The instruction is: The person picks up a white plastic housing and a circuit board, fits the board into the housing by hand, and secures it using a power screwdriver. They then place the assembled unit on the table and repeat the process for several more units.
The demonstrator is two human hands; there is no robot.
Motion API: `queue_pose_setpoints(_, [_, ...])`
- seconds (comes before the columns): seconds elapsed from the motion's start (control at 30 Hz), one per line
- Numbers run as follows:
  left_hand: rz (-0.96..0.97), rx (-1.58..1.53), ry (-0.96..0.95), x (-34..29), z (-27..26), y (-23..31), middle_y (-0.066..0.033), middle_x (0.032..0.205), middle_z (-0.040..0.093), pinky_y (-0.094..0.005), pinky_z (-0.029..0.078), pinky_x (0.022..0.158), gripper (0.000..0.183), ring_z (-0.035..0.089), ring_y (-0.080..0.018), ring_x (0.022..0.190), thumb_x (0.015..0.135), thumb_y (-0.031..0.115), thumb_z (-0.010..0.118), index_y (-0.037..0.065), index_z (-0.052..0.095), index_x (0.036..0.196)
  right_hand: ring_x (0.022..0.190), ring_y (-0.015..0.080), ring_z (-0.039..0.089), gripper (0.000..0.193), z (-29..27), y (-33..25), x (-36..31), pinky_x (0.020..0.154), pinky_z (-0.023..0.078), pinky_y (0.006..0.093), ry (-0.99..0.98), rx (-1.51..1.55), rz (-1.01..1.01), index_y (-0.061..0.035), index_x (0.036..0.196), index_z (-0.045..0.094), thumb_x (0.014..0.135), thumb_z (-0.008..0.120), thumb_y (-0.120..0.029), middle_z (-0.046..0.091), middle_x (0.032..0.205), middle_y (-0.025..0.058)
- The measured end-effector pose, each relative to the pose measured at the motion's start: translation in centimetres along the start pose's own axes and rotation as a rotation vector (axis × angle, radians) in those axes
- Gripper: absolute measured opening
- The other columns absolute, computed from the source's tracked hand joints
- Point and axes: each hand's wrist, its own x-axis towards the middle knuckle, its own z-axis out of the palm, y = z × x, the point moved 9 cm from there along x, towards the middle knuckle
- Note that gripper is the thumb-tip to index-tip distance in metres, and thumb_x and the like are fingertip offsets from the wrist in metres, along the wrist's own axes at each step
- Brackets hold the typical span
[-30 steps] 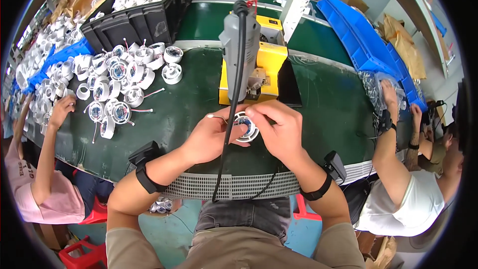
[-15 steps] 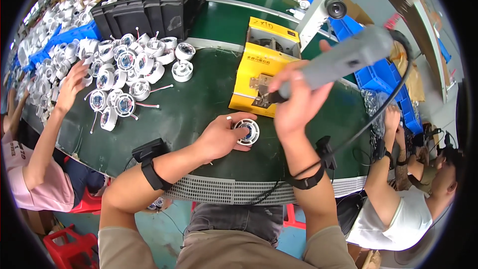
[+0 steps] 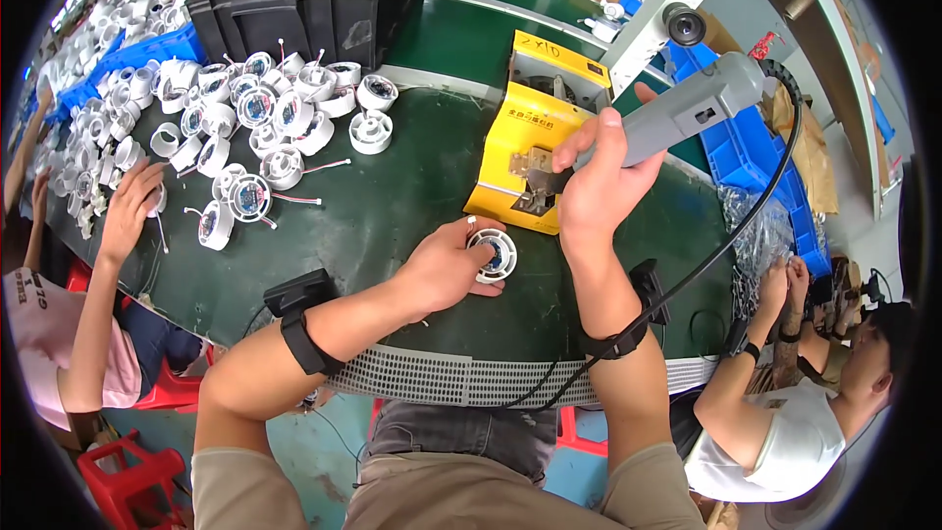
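L hand (image 3: pixel 440 265) holds wht rnd part (image 3: pixel 507 257); R hand (image 3: pixel 601 185) w/ gry tool (image 3: pixel 677 118).

Head-worn, a single fisheye camera peers down and forward — close above both forearms (image 3: pixel 368 314) — the counter (image 3: pixel 339 226) bowing toward the rim.

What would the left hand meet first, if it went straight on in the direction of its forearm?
Probably the near edge of the yellow machine, with the white ring in the left hand going ahead. Depth is unclear, so it might meet the right hand instead.
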Motion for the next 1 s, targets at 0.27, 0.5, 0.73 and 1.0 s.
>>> queue_pose_setpoints(0.27, [0.002,0.017,-0.013,0.2,0.1,-0.1,-0.0107,0.110,0.056,-0.0348,0.059,0.081,0.031,0.064,-0.0212,0.090,0.096,0.003,0.044,-0.002,0.046,0.127,0.044,0.0157,0.045,0.036,0.1,0.1,-0.1,0.043,0.039,0.0296,0.016,-0.011,0.009,0.0015,0.123,0.035,0.093,0.049,-0.012,0.046,0.057,0.0073])
queue_pose_setpoints(0.5, [0.011,0.027,-0.023,0.1,0.2,0.0,-0.0115,0.110,0.056,-0.0351,0.059,0.082,0.031,0.064,-0.0217,0.090,0.096,0.003,0.044,-0.003,0.046,0.127,0.044,0.0155,0.045,0.035,0.4,0.0,-0.8,0.043,0.040,0.0295,-0.032,-0.038,0.048,0.0004,0.123,0.035,0.093,0.049,-0.012,0.046,0.059,0.0073])
queue_pose_setpoints(0.73, [0.006,0.046,-0.010,-0.1,0.2,0.5,-0.0119,0.112,0.056,-0.0349,0.059,0.082,0.030,0.064,-0.0219,0.091,0.097,0.005,0.043,-0.003,0.047,0.126,0.045,0.0149,0.045,0.042,0.1,-1.2,-4.6,0.042,0.042,0.0290,-0.115,0.140,0.106,-0.0020,0.129,0.030,0.093,0.049,-0.012,0.045,0.061,0.0063])
queue_pose_setpoints(1.0, [0.054,0.061,0.015,0.0,0.1,0.3,-0.0138,0.107,0.059,-0.0315,0.059,0.077,0.030,0.065,-0.0205,0.085,0.096,0.007,0.043,-0.005,0.049,0.123,0.047,0.0148,0.047,0.043,1.0,-0.3,-6.5,0.047,0.045,0.0297,-0.162,0.169,0.214,-0.0032,0.130,0.030,0.093,0.048,-0.011,0.047,0.064,0.0068])
